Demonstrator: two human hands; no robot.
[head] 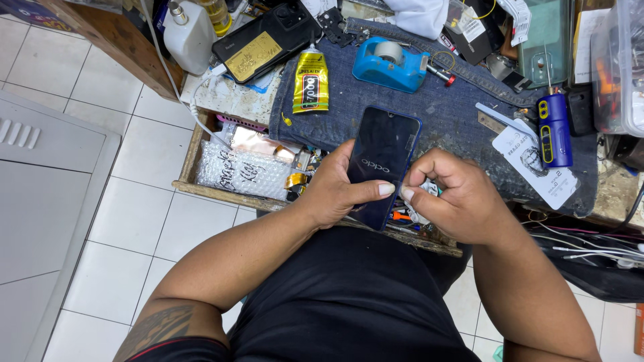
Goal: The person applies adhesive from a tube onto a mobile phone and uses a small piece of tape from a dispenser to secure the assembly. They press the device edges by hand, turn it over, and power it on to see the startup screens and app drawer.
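Smartphone point(382, 157), dark blue and glossy with a smooth rear shell, sits back-up in the person's left hand point(335, 191), held above the front edge of the desk point(614, 194) and over the lap. The left hand is curled closed around the phone's lower left side, the thumb point(376, 190) laid flat across the shell. The right hand point(456, 201) is bunched nearly shut at the phone's right edge, thumb tip pressed to the rim just beside the left thumb; whether it pinches anything small cannot be told.

A coarse blue denim cloth point(436, 107) covers the desk under and behind the phone. On it lie a blue plastic tape dispenser point(389, 64) with a grey roll, a crinkled yellow glue tube point(310, 82) with a black band, and a blue cylindrical tool point(554, 127) with yellow trim resting partly on a white card point(537, 167). A second black phone point(267, 40) with a gold sticker lies further back, beside a white plastic bottle point(189, 33). Below the cloth's left end an open wooden drawer point(191, 167) holds a bubble-wrap pouch point(241, 173) with scrawled black writing. White floor tiles point(121, 248) show to the left.
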